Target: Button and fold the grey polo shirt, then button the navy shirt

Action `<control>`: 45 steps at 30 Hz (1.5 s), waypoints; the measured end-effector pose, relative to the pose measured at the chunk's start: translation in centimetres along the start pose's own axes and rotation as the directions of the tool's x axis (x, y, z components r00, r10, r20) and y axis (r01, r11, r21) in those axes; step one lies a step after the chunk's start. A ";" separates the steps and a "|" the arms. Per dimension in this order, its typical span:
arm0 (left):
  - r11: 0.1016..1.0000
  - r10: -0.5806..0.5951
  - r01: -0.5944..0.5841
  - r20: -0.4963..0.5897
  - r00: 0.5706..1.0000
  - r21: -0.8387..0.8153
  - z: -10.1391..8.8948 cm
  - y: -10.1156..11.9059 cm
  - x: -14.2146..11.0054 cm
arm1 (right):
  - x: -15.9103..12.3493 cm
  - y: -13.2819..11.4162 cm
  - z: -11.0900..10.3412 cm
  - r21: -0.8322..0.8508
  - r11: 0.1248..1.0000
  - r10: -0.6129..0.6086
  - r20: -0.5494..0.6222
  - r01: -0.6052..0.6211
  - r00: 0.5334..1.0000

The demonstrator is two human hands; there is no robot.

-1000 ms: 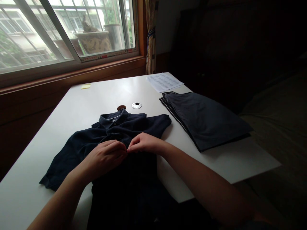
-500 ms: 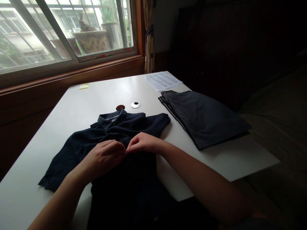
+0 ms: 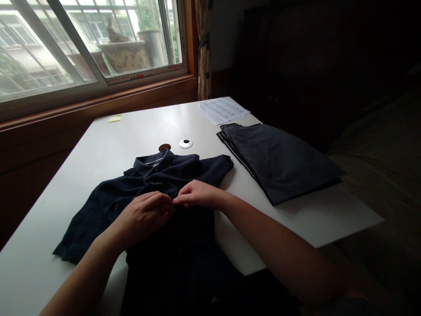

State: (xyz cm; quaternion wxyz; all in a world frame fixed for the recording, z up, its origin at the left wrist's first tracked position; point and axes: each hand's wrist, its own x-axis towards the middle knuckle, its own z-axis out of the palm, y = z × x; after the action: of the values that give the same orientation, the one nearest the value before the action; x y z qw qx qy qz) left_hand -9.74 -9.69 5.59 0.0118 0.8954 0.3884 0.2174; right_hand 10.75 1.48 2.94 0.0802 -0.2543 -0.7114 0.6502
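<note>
A dark navy collared shirt lies front up on the white table, its collar toward the window and its lower part in deep shadow. Over the shirt's front placket, my left hand is closed, fingers bent and pinching the cloth. My right hand meets it fingertip to fingertip, thumb and forefinger pinched on the same spot of the shirt. Whatever small part of the placket sits between the fingertips is hidden. A button shows near the collar.
Folded dark grey shorts with a striped waistband lie to the right. Printed papers rest at the far corner. A yellow sticky note, a round brown hole and a silver ring-shaped cap are beyond the collar.
The view has shifted slightly. My right hand has moved up a little and its fingers have curled slightly; my left hand stays nearly still. The shirt lies as before.
</note>
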 end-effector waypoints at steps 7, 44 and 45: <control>0.998 -0.055 0.056 0.048 0.997 -0.012 0.1 -0.1 0.0 | 0.3 0.5 -0.2 0.091 0.996 -0.005 0.054 0.000 0.999; 0.965 -0.178 0.210 0.194 0.965 -0.155 0.2 -0.8 -0.1 | 0.3 1.0 -0.2 0.072 0.997 -0.016 0.099 0.009 0.995; 0.964 -0.182 0.215 0.200 0.963 -0.159 0.2 -0.8 -0.1 | 0.2 1.0 -0.2 0.069 0.998 -0.018 0.098 0.011 0.995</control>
State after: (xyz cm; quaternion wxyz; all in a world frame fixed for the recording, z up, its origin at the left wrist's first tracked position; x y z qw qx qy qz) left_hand -10.26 -9.19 5.24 0.1498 0.8632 0.4527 0.1655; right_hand 10.88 1.77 1.94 0.0583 -0.2137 -0.6937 0.6854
